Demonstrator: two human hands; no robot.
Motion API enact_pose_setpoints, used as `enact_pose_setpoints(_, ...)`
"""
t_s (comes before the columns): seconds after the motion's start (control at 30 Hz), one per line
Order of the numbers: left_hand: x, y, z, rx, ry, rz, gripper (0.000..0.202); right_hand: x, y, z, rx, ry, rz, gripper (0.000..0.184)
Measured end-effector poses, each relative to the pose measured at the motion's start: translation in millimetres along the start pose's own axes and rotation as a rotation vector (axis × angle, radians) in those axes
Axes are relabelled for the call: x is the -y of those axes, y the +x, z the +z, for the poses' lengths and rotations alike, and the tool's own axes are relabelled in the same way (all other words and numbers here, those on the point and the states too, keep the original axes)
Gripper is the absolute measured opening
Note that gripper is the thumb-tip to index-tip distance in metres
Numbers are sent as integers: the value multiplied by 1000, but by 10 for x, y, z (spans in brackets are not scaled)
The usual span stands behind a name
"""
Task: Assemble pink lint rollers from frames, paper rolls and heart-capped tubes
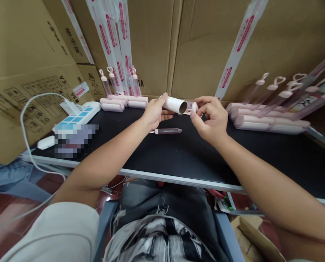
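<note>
My left hand [153, 113] is closed round a white paper roll [175, 104] with a hollow cardboard core, held level above the black table [178, 153]. My right hand [210, 119] pinches a small pink cap-like part [193, 107] right at the roll's open end. Beneath the hands, a clear pinkish handle tube [167, 131] lies flat on the table.
Pink roller cases [124, 102] and upright handles stand at the back left. More pink cases with long handles [268, 122] are stacked at the back right. A white power strip [79, 114] with a cable sits at the left. Cardboard boxes wall in the back and left.
</note>
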State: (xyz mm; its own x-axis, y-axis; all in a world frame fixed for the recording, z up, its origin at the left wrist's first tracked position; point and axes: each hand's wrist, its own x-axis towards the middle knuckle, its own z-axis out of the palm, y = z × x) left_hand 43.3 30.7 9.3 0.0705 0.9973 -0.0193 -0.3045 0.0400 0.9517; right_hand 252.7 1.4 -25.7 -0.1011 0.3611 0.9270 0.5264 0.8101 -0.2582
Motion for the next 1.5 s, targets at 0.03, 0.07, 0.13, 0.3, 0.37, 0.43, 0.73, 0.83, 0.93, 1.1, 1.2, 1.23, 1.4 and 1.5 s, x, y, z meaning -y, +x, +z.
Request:
enact_pose_setpoints(0.03,7,-23,31,10,-15,-19,45,53,5,-6,-22,-11,-42,21)
enact_pose_setpoints(0.07,12,-49,64,18,-29,-35,47,92,9,-9,-26,-25,-71,21)
enact_pose_setpoints(0.13,15,-100,121,37,-42,-59,50,132,12,-12,-3,-52,-93,21)
enact_pose_setpoints(0.3,32,-160,172,72,-40,-40,57,195,15,-49,157,-197,32,20)
enact_pose_setpoints(0.37,43,-159,171,64,-35,-20,59,225,13,-58,206,-222,67,23)
enact_pose_setpoints(0.43,47,-157,173,56,-31,-6,59,243,10,-51,222,-216,63,24)
enact_pose_setpoints(0.73,29,-174,186,56,-41,-28,59,272,31,-11,222,-200,-24,23)
enact_pose_setpoints(0.83,27,-167,175,52,-48,-25,60,237,17,-16,229,-209,-20,25)
enact_pose_setpoints(0.93,17,-136,154,32,-53,-5,63,189,-36,-21,225,-235,-12,28)
enact_pose_setpoints(1.1,-10,-73,108,-16,-50,47,66,186,-119,-23,139,-227,-36,45)
enact_pose_setpoints(1.2,-15,-71,97,-9,-48,73,65,231,-91,-6,243,-230,-28,46)
enact_pose_setpoints(1.23,-14,-75,97,-1,-41,79,64,246,-70,-2,296,-226,-30,44)
enact_pose_setpoints(1.4,-5,-80,105,-5,-6,99,65,264,-2,2,378,-226,-34,35)
enact_pose_setpoints(1.5,-9,-71,100,-26,-23,89,63,254,-29,42,379,-231,-68,31)
